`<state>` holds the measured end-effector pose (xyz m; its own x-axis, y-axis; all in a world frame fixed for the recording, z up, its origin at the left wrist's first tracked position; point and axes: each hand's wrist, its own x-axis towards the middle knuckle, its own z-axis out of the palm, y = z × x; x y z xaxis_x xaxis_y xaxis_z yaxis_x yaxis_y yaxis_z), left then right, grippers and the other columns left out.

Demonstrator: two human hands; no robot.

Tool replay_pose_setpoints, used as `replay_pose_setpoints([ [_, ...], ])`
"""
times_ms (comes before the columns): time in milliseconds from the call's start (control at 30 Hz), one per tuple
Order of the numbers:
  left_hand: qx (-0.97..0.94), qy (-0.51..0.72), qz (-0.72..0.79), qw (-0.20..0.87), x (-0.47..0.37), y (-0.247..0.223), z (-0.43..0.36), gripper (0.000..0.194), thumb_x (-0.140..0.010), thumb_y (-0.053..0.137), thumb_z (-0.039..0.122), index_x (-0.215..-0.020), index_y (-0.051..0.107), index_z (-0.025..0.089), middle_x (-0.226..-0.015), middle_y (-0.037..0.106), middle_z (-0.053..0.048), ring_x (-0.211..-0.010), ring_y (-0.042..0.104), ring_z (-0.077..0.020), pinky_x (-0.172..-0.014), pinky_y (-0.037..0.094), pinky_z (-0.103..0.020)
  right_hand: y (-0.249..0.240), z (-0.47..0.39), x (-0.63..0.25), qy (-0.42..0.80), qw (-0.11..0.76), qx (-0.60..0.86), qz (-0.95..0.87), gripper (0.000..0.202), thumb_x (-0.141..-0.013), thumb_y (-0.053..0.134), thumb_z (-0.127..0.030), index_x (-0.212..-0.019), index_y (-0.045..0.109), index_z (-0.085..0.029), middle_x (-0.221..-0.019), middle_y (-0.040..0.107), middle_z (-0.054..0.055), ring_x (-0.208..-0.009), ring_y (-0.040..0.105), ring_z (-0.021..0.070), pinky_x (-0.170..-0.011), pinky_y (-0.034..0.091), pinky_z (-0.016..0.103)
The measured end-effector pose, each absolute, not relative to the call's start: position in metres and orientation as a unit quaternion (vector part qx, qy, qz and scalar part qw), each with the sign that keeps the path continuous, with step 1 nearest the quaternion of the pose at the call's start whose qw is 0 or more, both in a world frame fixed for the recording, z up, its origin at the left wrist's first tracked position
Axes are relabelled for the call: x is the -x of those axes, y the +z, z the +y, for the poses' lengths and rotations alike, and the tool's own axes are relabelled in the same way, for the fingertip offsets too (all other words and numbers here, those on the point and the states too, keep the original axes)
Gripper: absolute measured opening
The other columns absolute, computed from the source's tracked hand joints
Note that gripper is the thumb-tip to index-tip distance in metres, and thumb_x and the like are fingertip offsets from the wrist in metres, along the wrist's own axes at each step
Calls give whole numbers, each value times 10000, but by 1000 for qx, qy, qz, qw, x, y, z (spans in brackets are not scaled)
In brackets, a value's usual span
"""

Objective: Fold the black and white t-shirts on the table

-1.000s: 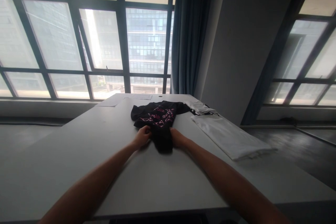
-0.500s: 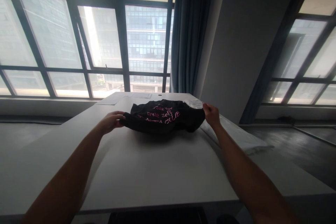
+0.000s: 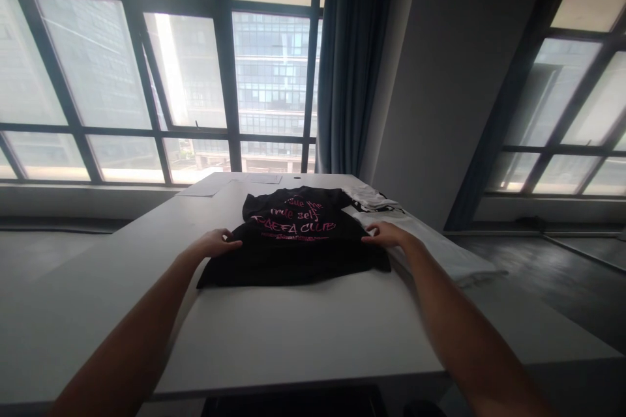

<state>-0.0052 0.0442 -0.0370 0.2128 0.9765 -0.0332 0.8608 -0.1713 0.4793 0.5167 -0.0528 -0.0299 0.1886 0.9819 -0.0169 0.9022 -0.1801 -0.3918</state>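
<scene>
Flat on the white table [image 3: 293, 332], between the two hands, the black shirt [image 3: 293, 260] lies with its printed side up, its neck toward the window [image 3: 92, 58] and its hem toward the person. Pink lettering [image 3: 313, 227] runs across the upper part in several lines; "self" and "CLUB" can be read, while the smallest line is too blurred. A few soft ripples cross the plain cloth below the print, and the lower left corner flares out past the hand. The left hand [image 3: 215, 244] is at the shirt's left edge, above that corner, fingers bent and thumb resting on the cloth. The right hand [image 3: 386, 234] is at the opposite edge, somewhat above the other corner, its fingers curved and their tips on the fabric. Whether either one pinches the cloth or only presses it, I cannot tell. Just right of the shirt, partly behind the right hand and forearm, lies white cloth [image 3: 435, 244], with a black-and-white patterned piece [image 3: 391, 208] near its far end. Toward the table's far left edge is a sheet of paper [image 3: 200, 189]. Beyond the table, a blue curtain [image 3: 342, 65] hangs between the window and a pillar [image 3: 435, 91].
</scene>
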Motion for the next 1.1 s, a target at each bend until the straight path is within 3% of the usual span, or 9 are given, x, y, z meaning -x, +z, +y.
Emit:
replay_pose_setpoints([
  [133, -782, 90, 606, 117, -8, -52, 44, 597, -696, 683, 458, -1231, 649, 194, -1162, 693, -144, -1034, 658, -308, -819, 519, -343, -43, -46, -517, 165, 107, 754, -627, 555, -670, 802, -269, -1195, 684, -132, -938, 708, 100, -872, 662, 230, -813, 494, 303],
  [300, -779, 79, 610, 121, -8, -51, 49, 452, -652, 673, 222, -1100, 733, 215, -1038, 733, -111, -966, 682, -273, -811, 525, -309, -48, -43, -502, 166, 120, 744, -635, 452, -655, 762, -159, -1107, 737, -172, -907, 702, 72, -848, 651, 218, -805, 507, 315],
  [467, -716, 76, 653, 233, 33, -34, 53, 400, -519, 729, 256, -913, 774, 203, -827, 741, -104, -767, 692, -289, -606, 551, -322, -29, -55, -497, 300, 130, 682, -654, 379, -616, 805, -261, -984, 771, -178, -776, 661, 27, -657, 581, 136, -657, 507, 265],
  [600, -698, 73, 645, 302, 58, -21, 49, 519, -429, 802, 350, -928, 768, 211, -898, 735, -127, -758, 688, -300, -571, 554, -337, -5, -77, -514, 450, 199, 593, -638, 464, -581, 823, -391, -969, 751, -147, -737, 620, 8, -580, 517, 86, -558, 456, 218],
  [733, -725, 85, 612, 305, 48, -20, 44, 668, -495, 783, 541, -1058, 723, 188, -966, 722, -146, -816, 686, -282, -622, 553, -312, 2, -94, -540, 430, 311, 586, -612, 567, -567, 814, -484, -1001, 713, -133, -736, 617, 16, -538, 460, 67, -496, 389, 202],
  [800, -730, 70, 612, 296, 38, -24, 43, 683, -508, 770, 576, -1062, 709, 181, -1027, 708, -159, -849, 682, -288, -623, 551, -307, -4, -95, -547, 418, 326, 602, -597, 613, -582, 808, -531, -1029, 695, -127, -738, 621, 28, -539, 471, 71, -492, 385, 202],
  [967, -743, 9, 628, 232, 23, -39, 42, 653, -454, 809, 420, -1054, 681, 196, -1069, 691, -153, -869, 677, -309, -592, 540, -303, -24, -76, -535, 377, 216, 690, -579, 662, -619, 780, -629, -1061, 674, -149, -913, 687, 99, -632, 611, 125, -542, 451, 218],
  [1100, -764, -5, 615, 193, 20, -40, 39, 606, -452, 794, 328, -1036, 677, 216, -984, 711, -115, -814, 679, -297, -579, 519, -298, -32, -60, -512, 336, 127, 723, -590, 726, -546, 847, -586, -1101, 656, -158, -922, 693, 94, -679, 649, 165, -580, 500, 249],
])
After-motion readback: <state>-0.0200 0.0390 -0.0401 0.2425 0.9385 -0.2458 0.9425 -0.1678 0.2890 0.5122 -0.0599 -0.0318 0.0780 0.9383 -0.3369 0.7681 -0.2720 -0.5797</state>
